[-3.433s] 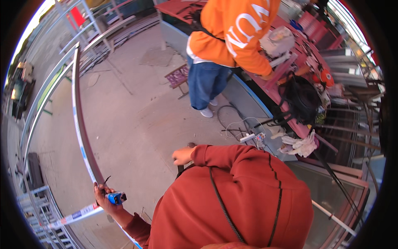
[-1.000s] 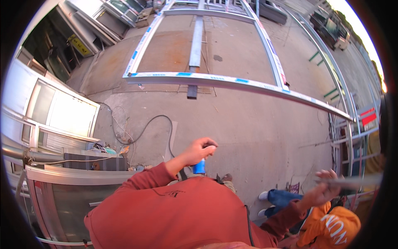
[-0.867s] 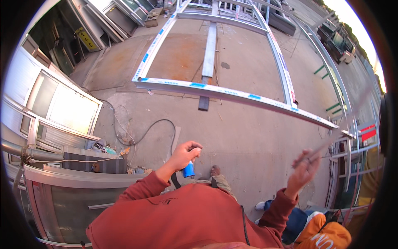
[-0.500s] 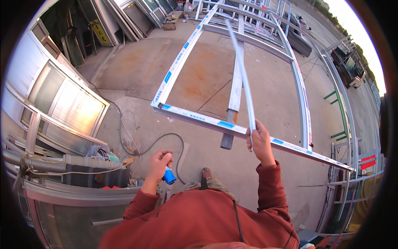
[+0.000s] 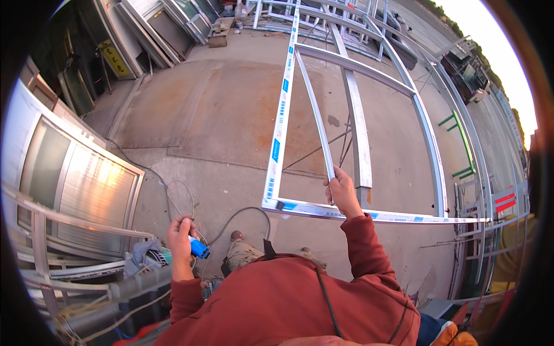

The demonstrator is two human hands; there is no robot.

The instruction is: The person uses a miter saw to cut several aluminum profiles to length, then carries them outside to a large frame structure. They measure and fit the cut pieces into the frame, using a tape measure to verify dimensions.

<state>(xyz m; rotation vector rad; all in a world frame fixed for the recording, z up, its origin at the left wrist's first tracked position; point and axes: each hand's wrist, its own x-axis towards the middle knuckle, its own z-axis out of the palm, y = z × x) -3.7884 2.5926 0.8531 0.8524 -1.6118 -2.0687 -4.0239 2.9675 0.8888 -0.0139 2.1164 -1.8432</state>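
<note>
My right hand (image 5: 344,195) is closed around the near end of a long, thin silver metal strip (image 5: 315,109). The strip slants away over a large aluminium window frame (image 5: 276,151), its far end close to the crossbar's left corner. My right hand is just above the frame's near rail. Off to the left, away from the frame, my left hand (image 5: 180,241) grips a small blue object (image 5: 199,249) with a dark end; its exact kind cannot be made out. Under the frame runs a pale support beam (image 5: 359,135).
Panelled doors (image 5: 86,173) lean at the left. Rails and a bundle of cloth (image 5: 144,254) lie near my left arm. A dark cable (image 5: 231,216) loops over the concrete floor beside my feet. A green metal stand (image 5: 459,144) is on the right, with more frames at the far end.
My body has shifted closer to the frame's left corner. My right hand has carried the strip leftward, and its far end now meets the left corner area. The left hand keeps the blue object.
</note>
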